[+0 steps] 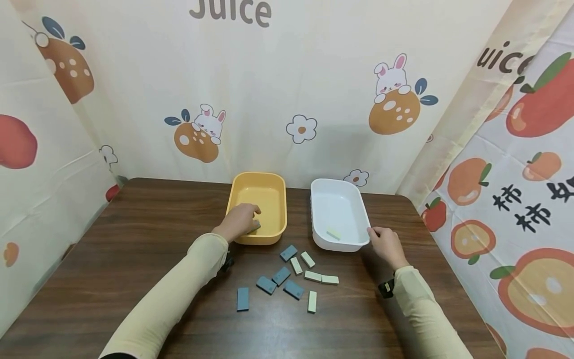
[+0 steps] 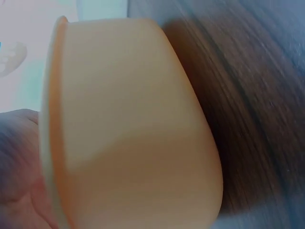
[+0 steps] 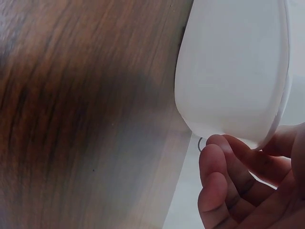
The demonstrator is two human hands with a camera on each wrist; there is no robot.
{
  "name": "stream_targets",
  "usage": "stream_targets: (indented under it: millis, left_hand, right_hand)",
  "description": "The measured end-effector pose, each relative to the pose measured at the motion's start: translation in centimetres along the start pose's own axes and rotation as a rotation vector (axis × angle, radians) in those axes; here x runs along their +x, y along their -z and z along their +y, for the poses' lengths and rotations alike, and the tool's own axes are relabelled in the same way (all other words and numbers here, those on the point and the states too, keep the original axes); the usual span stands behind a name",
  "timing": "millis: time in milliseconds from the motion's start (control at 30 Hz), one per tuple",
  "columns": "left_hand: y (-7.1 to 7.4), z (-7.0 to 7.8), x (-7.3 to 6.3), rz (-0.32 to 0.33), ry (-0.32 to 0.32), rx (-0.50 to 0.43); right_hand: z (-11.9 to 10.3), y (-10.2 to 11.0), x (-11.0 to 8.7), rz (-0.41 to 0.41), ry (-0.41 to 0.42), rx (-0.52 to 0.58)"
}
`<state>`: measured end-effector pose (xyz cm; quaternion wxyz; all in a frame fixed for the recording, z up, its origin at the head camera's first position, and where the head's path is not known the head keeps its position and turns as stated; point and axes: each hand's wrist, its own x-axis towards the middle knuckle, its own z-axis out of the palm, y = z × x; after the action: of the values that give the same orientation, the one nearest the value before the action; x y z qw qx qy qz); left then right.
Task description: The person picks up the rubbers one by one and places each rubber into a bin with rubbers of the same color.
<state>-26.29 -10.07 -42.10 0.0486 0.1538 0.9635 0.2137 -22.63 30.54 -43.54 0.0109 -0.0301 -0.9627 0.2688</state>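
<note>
My left hand point(image 1: 242, 221) reaches over the near left rim of a yellow plastic bin point(image 1: 281, 219), its fingers inside. A blue-grey block point(image 1: 255, 226) shows right below those fingers; I cannot tell whether they grip it. In the left wrist view the wall of the yellow bin point(image 2: 128, 105) hides most of the hand. My right hand point(image 1: 386, 244) pinches the near right corner of a white plastic bin point(image 1: 341, 199), thumb over the rim and fingers curled outside, as the right wrist view shows. One pale yellow-green block point(image 1: 334, 234) lies in the white bin.
On the dark wooden table point(image 1: 157, 239), several blue blocks point(image 1: 242, 299) and several pale yellow-green blocks point(image 1: 312, 302) lie scattered in front of the bins. A printed curtain point(image 1: 269, 75) hangs behind the table and along both sides.
</note>
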Motion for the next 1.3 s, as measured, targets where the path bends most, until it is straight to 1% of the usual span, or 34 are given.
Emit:
stream_targets:
  millis: [167, 367, 467, 633, 867, 933, 1167, 1300]
  left_hand:
    - [0.4, 0.4, -0.9, 0.055, 0.001, -0.021]
    - [0.6, 0.4, -2.0, 0.16, -0.009, -0.019]
    - [0.7, 0.5, -2.5, 0.203, 0.003, -0.018]
    - [0.8, 0.3, -3.4, 0.258, 0.046, -0.038]
    - [1.0, -0.3, -4.4, 0.302, 0.078, -0.042]
    - [1.1, -0.6, -4.5, 0.316, 0.087, -0.04]
    - [1.2, -1.3, -4.6, 0.319, 0.126, -0.006]
    - [1.0, -1.8, -4.7, 0.338, 0.154, 0.007]
  right_hand:
    - [0.0, 0.0, -0.1, 0.001, -0.004, 0.001]
    - [0.0, -0.1, -0.1, 0.024, 0.003, 0.023]
    - [0.0, 0.0, -0.1, 0.026, -0.001, 0.024]
    - [0.0, 0.0, -0.2, 0.021, 0.0, 0.034]
    - [0.0, 0.1, -0.4, -0.004, -0.02, 0.047]
    - [0.0, 0.1, -0.3, -0.002, -0.02, 0.049]
    - [0.2, 0.2, -0.2, 0.003, -0.009, 0.052]
    - [0.2, 0.1, -0.3, 0.005, -0.008, 0.062]
